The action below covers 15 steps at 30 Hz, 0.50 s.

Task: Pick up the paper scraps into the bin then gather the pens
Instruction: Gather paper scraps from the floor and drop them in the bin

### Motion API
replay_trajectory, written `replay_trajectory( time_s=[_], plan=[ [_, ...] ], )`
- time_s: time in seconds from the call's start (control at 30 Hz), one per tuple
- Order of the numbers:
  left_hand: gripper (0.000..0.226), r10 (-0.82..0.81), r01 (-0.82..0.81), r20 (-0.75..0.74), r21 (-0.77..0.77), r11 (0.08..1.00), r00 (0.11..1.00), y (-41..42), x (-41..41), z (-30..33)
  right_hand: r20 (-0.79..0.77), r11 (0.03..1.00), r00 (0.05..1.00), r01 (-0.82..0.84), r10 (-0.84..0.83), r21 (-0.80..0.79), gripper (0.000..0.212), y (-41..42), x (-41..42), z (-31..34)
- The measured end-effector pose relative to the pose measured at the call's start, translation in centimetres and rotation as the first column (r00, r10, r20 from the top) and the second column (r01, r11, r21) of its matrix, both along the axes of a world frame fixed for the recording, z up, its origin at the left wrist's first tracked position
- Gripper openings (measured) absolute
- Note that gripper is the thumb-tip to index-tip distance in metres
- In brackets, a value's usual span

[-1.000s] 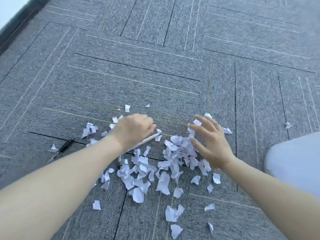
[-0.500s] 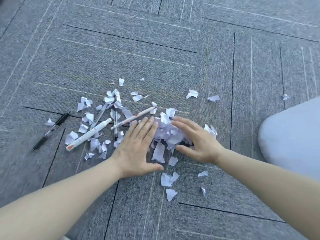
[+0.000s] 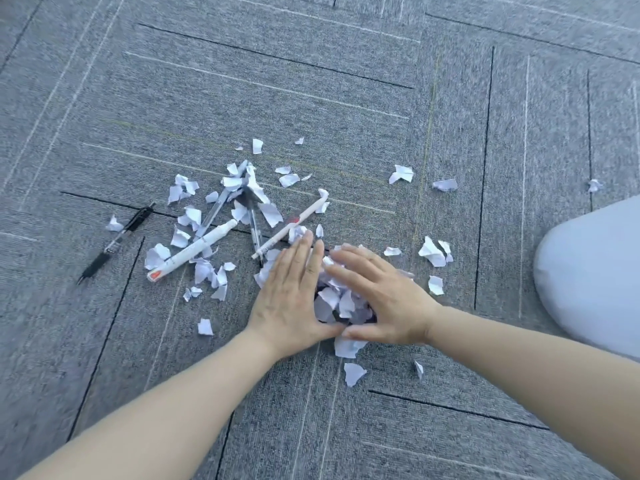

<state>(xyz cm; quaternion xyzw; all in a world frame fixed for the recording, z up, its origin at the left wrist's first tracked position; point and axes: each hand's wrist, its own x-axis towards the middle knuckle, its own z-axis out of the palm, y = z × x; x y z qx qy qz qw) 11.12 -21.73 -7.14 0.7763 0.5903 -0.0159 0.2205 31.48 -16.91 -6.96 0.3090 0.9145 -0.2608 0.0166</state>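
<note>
White paper scraps lie scattered on the grey carpet. A small heap of scraps point(image 3: 337, 301) sits between my two hands. My left hand point(image 3: 294, 296) lies flat with fingers together against the heap's left side. My right hand point(image 3: 381, 296) cups the heap from the right, thumbs nearly touching. Beyond my left hand lie a thin white pen point(image 3: 287, 227), a thick white marker point(image 3: 194, 250) with a red end, and two clear pens point(image 3: 254, 225) half under scraps. A black pen point(image 3: 116, 242) lies apart at the far left. No bin is in view.
Loose scraps point(image 3: 433, 252) lie right of my hands, and others point(image 3: 353, 372) lie nearer me. A pale grey rounded shape point(image 3: 595, 271), perhaps a knee, fills the right edge. Carpet tiles extend all around.
Both hands have swept inward and toward me, pushing scraps into a tighter heap between the palms. The pens and marker are left uncovered behind the left hand.
</note>
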Motion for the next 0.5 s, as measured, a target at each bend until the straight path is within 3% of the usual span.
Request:
replay_trajectory(
  time_s=[0.07,0.17,0.27,0.37,0.5],
  plan=[
    [0.115,-0.030,0.031,-0.021,0.032,0.999,0.999,0.4,0.1,-0.2,0.080,0.992,0.997,-0.031,0.021,0.122,0.093,-0.9,-0.1,-0.5],
    [0.093,-0.045,0.047,-0.032,0.087,0.995,0.998,1.6,-0.4,-0.4,0.096,0.971,0.995,0.005,-0.029,0.238,0.079,-0.7,-1.0,-0.9],
    [0.049,-0.064,0.060,0.007,0.255,0.965,0.998,2.9,-0.8,-0.4,0.043,0.945,0.999,0.017,-0.033,0.326,0.053,0.9,-2.1,-0.7],
    [0.018,-0.133,0.120,0.014,0.340,0.933,0.991,4.4,-0.8,0.0,0.026,0.953,0.998,0.041,-0.051,0.301,0.034,2.2,-3.1,0.2],
    [0.013,-0.298,0.315,-0.102,0.322,0.893,0.949,5.8,-1.3,0.4,0.106,0.972,0.991,0.053,-0.079,0.227,0.029,2.3,-3.1,1.1]
  ],
)
